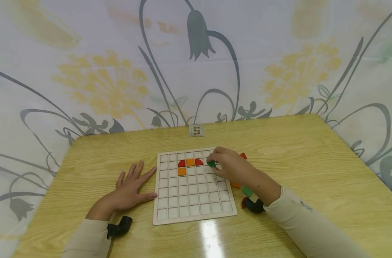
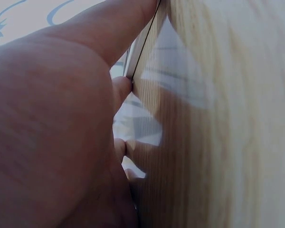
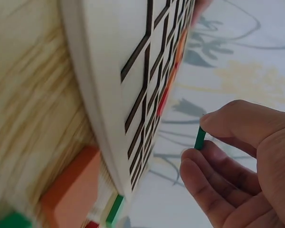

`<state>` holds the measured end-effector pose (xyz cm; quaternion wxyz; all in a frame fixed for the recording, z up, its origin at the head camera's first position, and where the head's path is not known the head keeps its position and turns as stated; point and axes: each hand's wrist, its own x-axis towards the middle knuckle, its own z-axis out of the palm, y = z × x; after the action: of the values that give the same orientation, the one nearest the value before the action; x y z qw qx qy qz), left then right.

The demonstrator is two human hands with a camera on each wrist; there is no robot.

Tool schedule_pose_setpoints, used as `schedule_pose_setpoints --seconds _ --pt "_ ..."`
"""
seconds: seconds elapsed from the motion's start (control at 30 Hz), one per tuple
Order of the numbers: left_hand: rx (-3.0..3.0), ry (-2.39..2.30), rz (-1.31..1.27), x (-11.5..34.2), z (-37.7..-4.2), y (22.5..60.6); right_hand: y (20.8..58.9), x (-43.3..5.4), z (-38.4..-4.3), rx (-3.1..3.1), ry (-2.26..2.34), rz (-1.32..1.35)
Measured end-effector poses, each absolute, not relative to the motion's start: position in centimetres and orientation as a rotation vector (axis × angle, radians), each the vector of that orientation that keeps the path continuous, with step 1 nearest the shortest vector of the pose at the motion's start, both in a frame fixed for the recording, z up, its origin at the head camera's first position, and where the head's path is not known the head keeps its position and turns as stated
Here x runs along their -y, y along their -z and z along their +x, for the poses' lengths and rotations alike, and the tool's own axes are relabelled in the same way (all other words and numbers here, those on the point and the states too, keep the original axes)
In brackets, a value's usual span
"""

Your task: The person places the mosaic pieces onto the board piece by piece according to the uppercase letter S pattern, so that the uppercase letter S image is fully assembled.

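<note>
A white grid board [image 1: 196, 199] lies on the wooden table. In its upper rows sit two red rounded pieces [image 1: 199, 162], an orange square [image 1: 190, 162] between them, and another orange square [image 1: 181, 171] below the left red one. My right hand [image 1: 233, 165] pinches a small green piece [image 3: 199, 138] between thumb and fingertips, over the board's upper right part. With fingers spread, my left hand [image 1: 128, 191] rests flat on the table; its thumb and index fingertip are at the board's left edge. The right hand hides some squares near the board's right edge.
Loose pieces lie right of the board: a green one [image 1: 247, 191], an orange one [image 3: 72, 187] and a red one [image 1: 243, 156], some partly hidden under the right arm. A small card [image 1: 196, 130] with a grid pattern stands at the table's back edge, before a flowered cloth.
</note>
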<state>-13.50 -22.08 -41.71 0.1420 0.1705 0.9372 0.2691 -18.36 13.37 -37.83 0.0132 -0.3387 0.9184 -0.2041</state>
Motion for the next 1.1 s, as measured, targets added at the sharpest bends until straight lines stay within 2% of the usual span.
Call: schedule_pose_setpoints --seconds 0.73,1.1 --pt "-2.698 -0.772 0.467 22.1 -13.5 41.6 38.8 -8.4 -17.6 -2.793 0.574 -1.295" --pt "-2.693 -0.778 0.456 22.1 -13.5 41.7 38.9 -6.6 -17.7 -2.708 0.587 -1.255"
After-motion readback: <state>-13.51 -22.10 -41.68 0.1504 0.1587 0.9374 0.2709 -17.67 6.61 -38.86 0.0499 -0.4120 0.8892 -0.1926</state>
